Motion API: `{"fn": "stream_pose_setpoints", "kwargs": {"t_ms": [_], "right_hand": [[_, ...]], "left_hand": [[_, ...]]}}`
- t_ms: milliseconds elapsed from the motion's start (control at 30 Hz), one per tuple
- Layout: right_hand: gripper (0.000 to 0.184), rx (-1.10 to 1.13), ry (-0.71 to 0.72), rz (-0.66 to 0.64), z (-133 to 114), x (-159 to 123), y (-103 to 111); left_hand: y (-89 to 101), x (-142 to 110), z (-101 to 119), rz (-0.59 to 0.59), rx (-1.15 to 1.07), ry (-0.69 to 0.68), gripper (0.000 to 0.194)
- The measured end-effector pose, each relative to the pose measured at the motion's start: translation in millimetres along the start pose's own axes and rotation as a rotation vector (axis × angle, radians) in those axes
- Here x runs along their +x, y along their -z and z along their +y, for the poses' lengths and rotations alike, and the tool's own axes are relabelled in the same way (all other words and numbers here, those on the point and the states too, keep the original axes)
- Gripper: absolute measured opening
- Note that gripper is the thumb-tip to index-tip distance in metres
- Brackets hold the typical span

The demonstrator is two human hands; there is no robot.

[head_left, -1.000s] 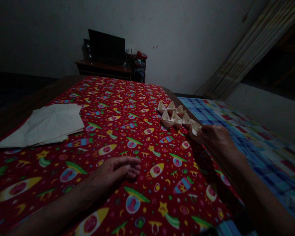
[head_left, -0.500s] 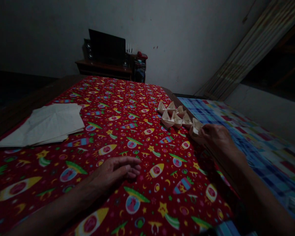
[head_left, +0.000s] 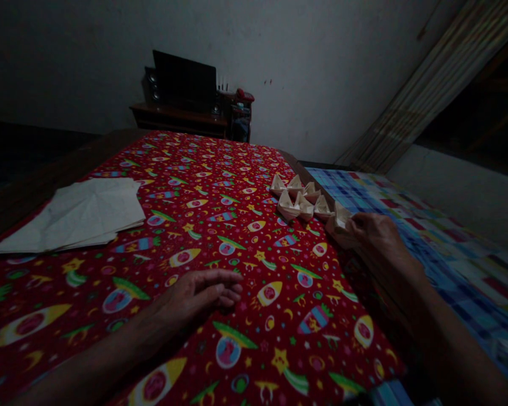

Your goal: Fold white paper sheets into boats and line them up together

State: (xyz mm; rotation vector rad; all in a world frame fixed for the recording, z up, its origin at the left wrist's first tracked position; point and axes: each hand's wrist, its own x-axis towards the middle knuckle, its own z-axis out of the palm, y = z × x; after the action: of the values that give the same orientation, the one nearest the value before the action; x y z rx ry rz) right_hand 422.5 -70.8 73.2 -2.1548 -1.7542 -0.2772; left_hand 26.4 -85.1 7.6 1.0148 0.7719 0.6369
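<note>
My right hand [head_left: 375, 239] grips a folded paper boat [head_left: 340, 220] at the right edge of the red patterned cloth [head_left: 220, 237], beside a cluster of several other paper boats [head_left: 300, 197]. My left hand [head_left: 198, 296] lies flat on the cloth near the front, fingers stretched out and holding nothing. A stack of white paper sheets [head_left: 76, 217] rests on the cloth at the left.
A blue checked cloth [head_left: 427, 237] lies to the right of the table. At the back stands a dark cabinet [head_left: 182, 115] with a black screen [head_left: 184, 79] on it, against a pale wall. A striped curtain [head_left: 432, 84] hangs at the right.
My right hand has shifted the held paper boat slightly closer to the cluster of boats. My left hand has stayed put.
</note>
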Motion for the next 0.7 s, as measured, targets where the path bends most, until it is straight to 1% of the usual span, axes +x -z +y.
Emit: {"fn": "stream_pose_setpoints", "kwargs": {"t_ms": [67, 133, 367, 567, 700], "right_hand": [[0.025, -0.029, -0.024, -0.069, 2, 4, 1], [0.028, -0.017, -0.015, -0.108, 6, 7, 2], [0.033, 0.011, 0.032, -0.087, 20, 10, 0], [0.032, 0.007, -0.003, -0.085, 20, 10, 2], [0.031, 0.023, 0.0, -0.075, 20, 10, 3]], "left_hand": [[0.0, 0, 0, 0.001, -0.004, -0.002, 0.03], [-0.1, 1, 0, -0.007, -0.007, 0.007, 0.03], [1.5, 3, 1, -0.024, -0.015, 0.003, 0.032], [1.7, 2, 2, -0.037, -0.018, 0.021, 0.033], [-0.4, 2, 3, -0.008, -0.012, 0.01, 0.032]]}}
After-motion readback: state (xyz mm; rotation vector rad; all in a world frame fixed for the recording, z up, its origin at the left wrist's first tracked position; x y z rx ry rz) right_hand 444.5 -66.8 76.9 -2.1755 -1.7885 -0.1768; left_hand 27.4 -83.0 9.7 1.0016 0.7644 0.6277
